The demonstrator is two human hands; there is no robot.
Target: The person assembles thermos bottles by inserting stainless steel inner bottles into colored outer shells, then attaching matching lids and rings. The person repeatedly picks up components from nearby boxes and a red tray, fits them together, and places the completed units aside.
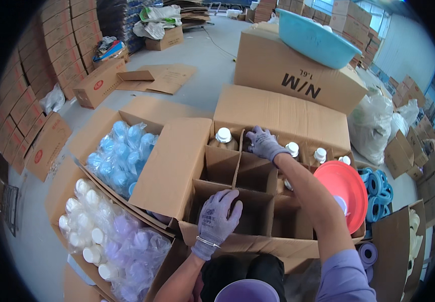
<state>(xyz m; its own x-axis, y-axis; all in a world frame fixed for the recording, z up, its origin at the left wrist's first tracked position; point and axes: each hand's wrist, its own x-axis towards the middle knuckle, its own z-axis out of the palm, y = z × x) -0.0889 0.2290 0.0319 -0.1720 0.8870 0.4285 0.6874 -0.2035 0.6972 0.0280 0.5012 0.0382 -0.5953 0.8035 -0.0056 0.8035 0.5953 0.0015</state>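
Observation:
A large open carton [257, 245] split by cardboard dividers [237, 168] stands right before me. White-capped bottles [223, 136] fill parts of its far row, while several nearer compartments hold nothing visible. My right hand [266, 143], in a grey-purple glove, reaches into a far-row compartment with curled fingers. Whatever those fingers grip is hidden beneath the hand. Gloved alike, my left hand [218, 215] rests over the carton's near left compartment, beside a divider, its thumb apart from the fingers and nothing seen in it.
Left of the carton are boxes of bagged blue caps [120, 151] and white and purple caps [91, 221]. A red basin [343, 194] sits at its right, near blue rings [377, 194]. Behind, a light-blue basin [318, 40] tops a big closed box [288, 70].

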